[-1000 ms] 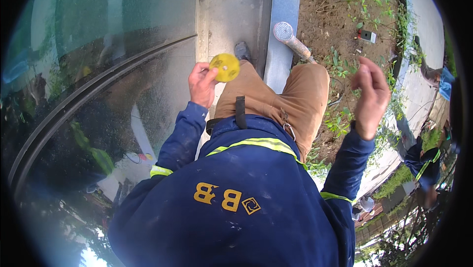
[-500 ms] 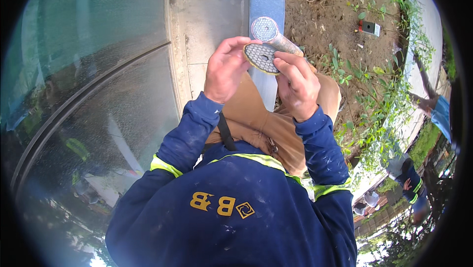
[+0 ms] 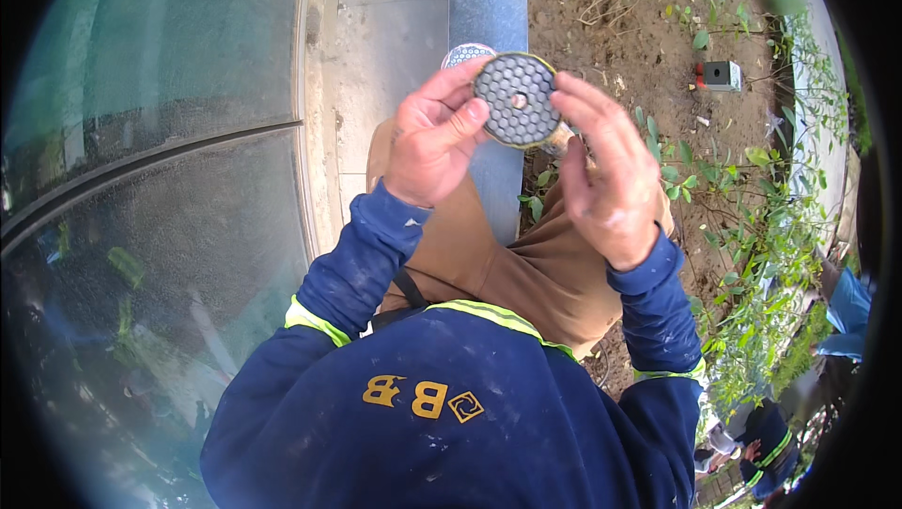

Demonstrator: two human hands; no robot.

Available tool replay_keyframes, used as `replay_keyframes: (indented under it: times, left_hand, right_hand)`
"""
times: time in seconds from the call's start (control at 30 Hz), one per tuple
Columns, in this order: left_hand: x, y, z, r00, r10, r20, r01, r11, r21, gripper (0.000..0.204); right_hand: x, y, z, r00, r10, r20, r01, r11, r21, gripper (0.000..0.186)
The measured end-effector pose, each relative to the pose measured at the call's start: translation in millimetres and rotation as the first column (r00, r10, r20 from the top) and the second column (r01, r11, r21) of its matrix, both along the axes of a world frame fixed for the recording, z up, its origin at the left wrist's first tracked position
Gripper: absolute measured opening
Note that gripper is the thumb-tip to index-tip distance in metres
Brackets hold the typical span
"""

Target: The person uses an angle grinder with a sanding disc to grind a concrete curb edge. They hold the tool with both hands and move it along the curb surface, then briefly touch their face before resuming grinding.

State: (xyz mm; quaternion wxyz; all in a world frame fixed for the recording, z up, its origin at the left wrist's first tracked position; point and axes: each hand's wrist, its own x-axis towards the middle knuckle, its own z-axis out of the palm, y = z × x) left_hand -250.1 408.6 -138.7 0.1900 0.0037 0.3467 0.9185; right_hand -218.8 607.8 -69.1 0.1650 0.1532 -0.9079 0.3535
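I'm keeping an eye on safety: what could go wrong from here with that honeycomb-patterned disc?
The disc could slip: the left hand pinches it by one edge, and the right hand is open at the other, its contact unclear.

If dropped, it might chip on the blue-grey ledge or get dirty on the soil.

The hands might knock the round tool head partly hidden behind them, though depth is hard to judge.

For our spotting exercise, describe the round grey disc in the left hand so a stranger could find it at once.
Find the long blue-grey ledge at top centre. Before it, the left hand holds a round grey disc with a honeycomb face and yellow rim. Unlike the paler honeycomb disc partly hidden behind, it shows its centre hole.
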Motion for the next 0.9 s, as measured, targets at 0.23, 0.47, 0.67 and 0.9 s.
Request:
replay_keyframes:
  times: [0.23,0.47,0.67,0.9]
  left_hand:
    - [46,-81,-6,0.938,0.327,0.114,-0.269,0.896,-0.354,0.04]
    - [-7,-55,-38,0.996,0.023,0.085,0.052,0.621,-0.782,0.048]
    - [-105,15,-117,0.768,-0.622,-0.156,-0.366,-0.225,-0.903,0.1]
    - [-83,9,-114,0.81,-0.575,-0.113,-0.341,-0.305,-0.89,0.095]
  right_hand:
    - [36,28,2,0.99,-0.108,0.093,0.142,0.812,-0.567,0.04]
    - [48,32,-21,0.955,-0.147,0.257,0.256,0.846,-0.468,0.035]
    - [23,99,-39,0.98,-0.048,0.195,0.108,0.944,-0.312,0.038]
    - [-23,131,-240,0.725,0.321,0.609,-0.221,0.946,-0.236,0.04]
